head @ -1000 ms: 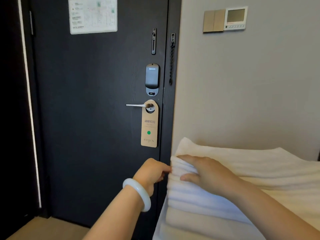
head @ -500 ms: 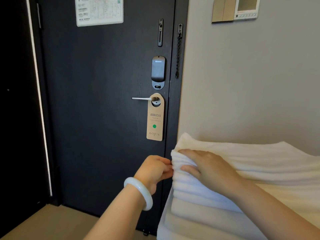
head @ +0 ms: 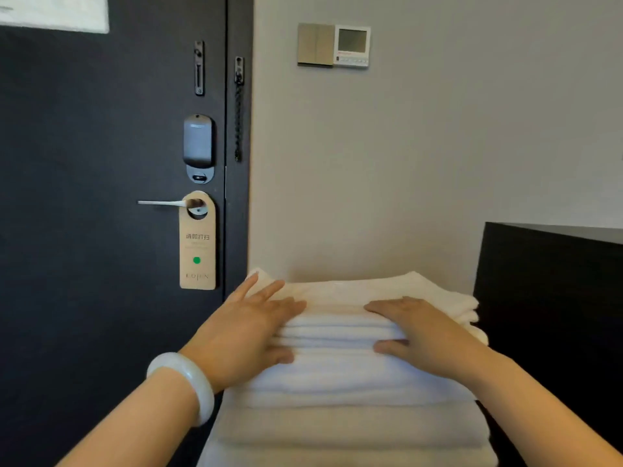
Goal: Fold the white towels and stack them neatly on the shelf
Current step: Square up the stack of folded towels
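A stack of folded white towels (head: 340, 375) rises in front of me against the grey wall. My left hand (head: 249, 328), with a pale bangle on the wrist, lies flat on the stack's left top edge, fingers spread. My right hand (head: 421, 332) rests on the right part of the top towel, palm down, thumb against the front fold. Neither hand closes around a towel. What the stack stands on is hidden beneath it.
A dark door (head: 101, 197) with a lever handle and a tan hanging tag (head: 197, 244) is at the left. A black cabinet (head: 553, 298) stands close on the right of the towels. A wall thermostat (head: 352, 45) hangs above.
The view swung to the right. My left hand moved from the stack's left side onto its top. My right hand slid right along the top towel. The black cabinet came into view.
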{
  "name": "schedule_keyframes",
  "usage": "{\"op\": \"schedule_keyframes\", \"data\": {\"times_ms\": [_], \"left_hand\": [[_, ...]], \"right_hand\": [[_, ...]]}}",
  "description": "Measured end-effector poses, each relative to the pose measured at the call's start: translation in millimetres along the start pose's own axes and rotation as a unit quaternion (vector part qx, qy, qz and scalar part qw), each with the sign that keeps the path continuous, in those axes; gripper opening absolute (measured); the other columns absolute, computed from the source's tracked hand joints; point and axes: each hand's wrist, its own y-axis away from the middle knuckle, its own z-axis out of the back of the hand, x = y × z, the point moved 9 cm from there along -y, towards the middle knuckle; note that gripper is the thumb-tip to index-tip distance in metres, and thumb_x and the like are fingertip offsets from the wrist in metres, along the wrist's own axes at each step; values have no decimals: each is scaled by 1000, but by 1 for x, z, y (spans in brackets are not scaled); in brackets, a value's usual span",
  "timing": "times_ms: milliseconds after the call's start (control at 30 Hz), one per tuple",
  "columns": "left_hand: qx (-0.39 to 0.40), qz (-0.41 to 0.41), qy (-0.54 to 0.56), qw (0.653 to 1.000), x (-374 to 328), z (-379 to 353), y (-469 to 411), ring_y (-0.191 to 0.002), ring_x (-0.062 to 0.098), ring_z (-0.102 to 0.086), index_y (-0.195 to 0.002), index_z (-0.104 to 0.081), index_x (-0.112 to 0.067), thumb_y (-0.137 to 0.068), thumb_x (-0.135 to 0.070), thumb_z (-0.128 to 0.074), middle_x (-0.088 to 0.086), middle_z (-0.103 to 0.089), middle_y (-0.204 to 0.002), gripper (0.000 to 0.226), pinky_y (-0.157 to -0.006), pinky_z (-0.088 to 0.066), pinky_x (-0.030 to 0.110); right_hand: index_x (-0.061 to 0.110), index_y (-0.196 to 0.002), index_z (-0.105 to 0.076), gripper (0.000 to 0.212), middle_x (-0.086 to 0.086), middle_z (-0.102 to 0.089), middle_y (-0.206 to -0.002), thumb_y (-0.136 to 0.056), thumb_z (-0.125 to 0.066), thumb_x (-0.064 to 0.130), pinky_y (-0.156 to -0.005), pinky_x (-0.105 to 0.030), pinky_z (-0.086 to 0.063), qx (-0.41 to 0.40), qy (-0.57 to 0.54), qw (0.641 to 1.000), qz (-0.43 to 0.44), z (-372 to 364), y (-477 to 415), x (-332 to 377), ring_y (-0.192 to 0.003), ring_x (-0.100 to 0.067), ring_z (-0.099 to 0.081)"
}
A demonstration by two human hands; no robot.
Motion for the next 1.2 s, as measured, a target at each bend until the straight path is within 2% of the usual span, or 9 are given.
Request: {"op": "schedule_keyframes", "data": {"times_ms": [100, 200, 300, 467, 667, 833, 967, 1100, 1200], "left_hand": [[51, 55, -25, 997, -6, -5, -19, -145, 15, -25, -151, -24, -40, -95, -49, -52, -4, -42, -151, 64, -117, -12, 27], [76, 71, -55, 993, 1, -8, -23, -118, 21, -55, -142, -42, -35, -95, -38, -53, -2, -58, -130, 48, -98, -44, 32], [105, 74, -33, 991, 7, -12, -19, -122, 22, -53, -146, -37, -36, -98, -38, -50, -1, -54, -136, 50, -101, -43, 32], [95, 82, 39, 991, 10, -13, -19, -106, 21, -58, -137, -45, -33, -102, -40, -41, 1, -60, -124, 36, -93, -49, 33], [90, 93, 7, 992, 3, -26, -14, -115, 20, -53, -140, -38, -25, -102, -36, -40, -2, -54, -130, 39, -99, -44, 38], [110, 71, -50, 990, -3, -25, -21, -147, 20, -17, -154, -6, -35, -97, -15, -44, -7, -28, -155, 71, -122, -10, 42], [113, 79, -3, 990, -8, -25, -18, -132, 14, -42, -154, -5, -38, -97, -11, -45, -10, -36, -149, 75, -106, -33, 23], [124, 64, -4, 990, -16, -26, -21, -133, 13, -39, -154, -5, -37, -97, -12, -45, -12, -31, -151, 74, -105, -33, 22], [184, 74, 59, 978, -9, -31, -23, -135, 14, -37, -154, -6, -38, -96, -20, -51, -10, -28, -155, 76, -108, -33, 23]], "right_hand": [[40, -150, -29, 63, 15, -33, -156, -94, -55, 53, -116, -21, -7, -5, 12, 1000, 14, -4, 0, -4, -142, -7, -28], [44, -150, -26, 62, 17, -29, -157, -95, -52, 53, -121, -34, -1, 15, 26, 1000, -4, -5, 0, -15, -146, -5, -20], [49, -149, -23, 60, 20, -23, -159, -96, -50, 53, -121, -43, -7, 50, 53, 997, -41, -1, 4, -41, -148, -8, -15], [54, -139, -37, 44, 12, -52, -141, -102, -45, 30, -102, -27, -40, 27, -13, 999, -38, 26, 5, -62, -124, -11, -50], [49, -143, -31, 60, 10, -44, -145, -98, -51, 15, -107, -30, -39, 69, 6, 995, -70, 12, 17, -77, -127, -14, -47], [48, -141, -32, 67, 11, -45, -141, -93, -52, 6, -96, -25, -43, 67, 40, 995, -56, 24, 10, -69, -114, -12, -50], [42, -137, -40, 51, 12, -46, -139, -96, -50, 12, -87, -17, -37, -32, 70, 997, -33, 42, 12, -70, -119, -9, -51], [43, -147, -29, 62, 17, -37, -141, -97, -48, 11, -107, -25, -34, 119, -37, 989, -85, 4, 31, -83, -131, -9, -40], [43, -152, -17, 72, 19, -19, -158, -95, -60, 34, -120, -33, -18, 149, -88, 982, -73, 5, 34, -84, -145, -7, -20]]}}
